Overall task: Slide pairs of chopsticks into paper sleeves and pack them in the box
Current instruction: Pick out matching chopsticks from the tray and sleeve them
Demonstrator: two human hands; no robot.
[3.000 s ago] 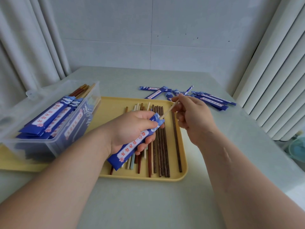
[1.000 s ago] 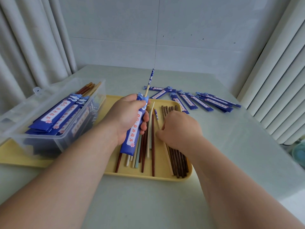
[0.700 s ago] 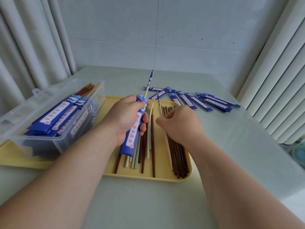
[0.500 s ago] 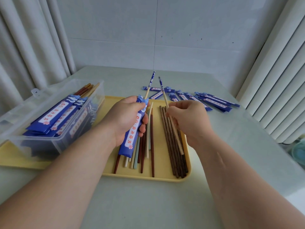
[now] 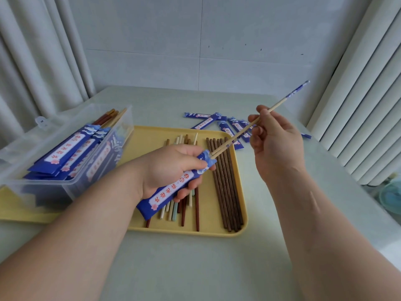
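Presently, the left hand [image 5: 171, 168] hovers over the middle of the yellow tray [image 5: 152, 137], its fingers curled round a blue paper sleeve [image 5: 171, 192] with red characters on a white label; the sleeve lies slantwise, closed end toward 7 o'clock, open mouth toward 1 o'clock. The right hand [image 5: 277, 146], at 2 o'clock of the tray and raised off the worktop [image 5: 195, 268], pinches a pale chopstick [image 5: 240, 133] between thumb and fingers. The chopstick's plain tip meets the sleeve mouth, and its blue-patterned end points up toward 1 o'clock. Whether a second stick already sits inside the sleeve cannot be told with certainty. Loose chopsticks [image 5: 225, 187] lie lengthwise on the tray: a dark brown group on the 3 o'clock side, mixed colours partly under the left hand. A clear plastic box [image 5: 65, 181] stands at 9 o'clock, holding sleeved pairs [image 5: 65, 148]. Empty sleeves [image 5: 206, 122] lie scattered on the worktop at 12 to 1 o'clock, beyond the tray.
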